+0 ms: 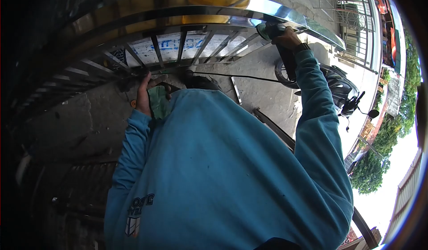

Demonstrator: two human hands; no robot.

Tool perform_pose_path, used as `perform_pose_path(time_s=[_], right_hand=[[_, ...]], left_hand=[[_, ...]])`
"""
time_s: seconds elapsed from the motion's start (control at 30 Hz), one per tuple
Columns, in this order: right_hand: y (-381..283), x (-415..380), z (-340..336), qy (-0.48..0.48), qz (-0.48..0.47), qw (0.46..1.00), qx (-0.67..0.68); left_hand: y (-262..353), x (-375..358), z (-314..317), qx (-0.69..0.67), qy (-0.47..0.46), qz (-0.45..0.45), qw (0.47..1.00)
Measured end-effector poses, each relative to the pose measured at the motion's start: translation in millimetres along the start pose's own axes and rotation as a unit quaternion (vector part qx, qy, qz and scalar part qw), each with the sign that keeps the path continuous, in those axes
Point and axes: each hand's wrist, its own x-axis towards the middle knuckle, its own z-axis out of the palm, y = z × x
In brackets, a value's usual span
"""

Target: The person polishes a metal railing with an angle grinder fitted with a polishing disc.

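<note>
My right hand [287, 39] is closed around a dark round-headed power tool [270, 30], whose disc is against or very close to a shiny metal rail [285, 13]. Lower down on the left, my left hand [143, 95] grips a crumpled green cloth [158, 102] beside the front of my blue shirt. The rail belongs to a metal frame with many slanted bars [156, 49], which curves across the upper left.
A white board with blue lettering [174, 47] shows behind the bars. A thin dark cable [240, 75] runs toward a parked motorcycle [341, 89] on the right. Dark metal bars [276, 127] lie past my shirt. A white railing [352, 27] stands at upper right.
</note>
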Motion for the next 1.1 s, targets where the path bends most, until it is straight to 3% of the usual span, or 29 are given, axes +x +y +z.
perform_pose_path(time_s=[0.1,0.4,0.5,0.57,0.87,1.1], right_hand=[[0.5,1.5,3.0,0.006,-0.032,0.999,-0.016],[4.9,11.5,9.8,0.03,0.005,0.999,0.021],[0.7,6.1,10.6,0.037,-0.031,0.999,-0.021],[2.2,6.6,3.0,-0.005,-0.027,0.999,-0.025],[2.0,9.7,14.5,0.026,-0.007,1.0,0.012],[-1.1,14.0,2.9,0.002,0.02,0.999,-0.038]], left_hand=[[2.7,3.6,5.2,0.007,0.008,0.002,1.0],[4.0,8.4,4.1,0.003,0.004,-0.005,1.0],[4.5,6.8,4.7,-0.001,0.005,-0.014,1.0],[2.6,6.1,4.0,-0.002,0.008,-0.007,1.0],[-0.9,5.8,-2.4,-0.013,0.009,0.005,1.0],[0.5,1.7,-3.1,-0.007,0.014,0.005,1.0]])
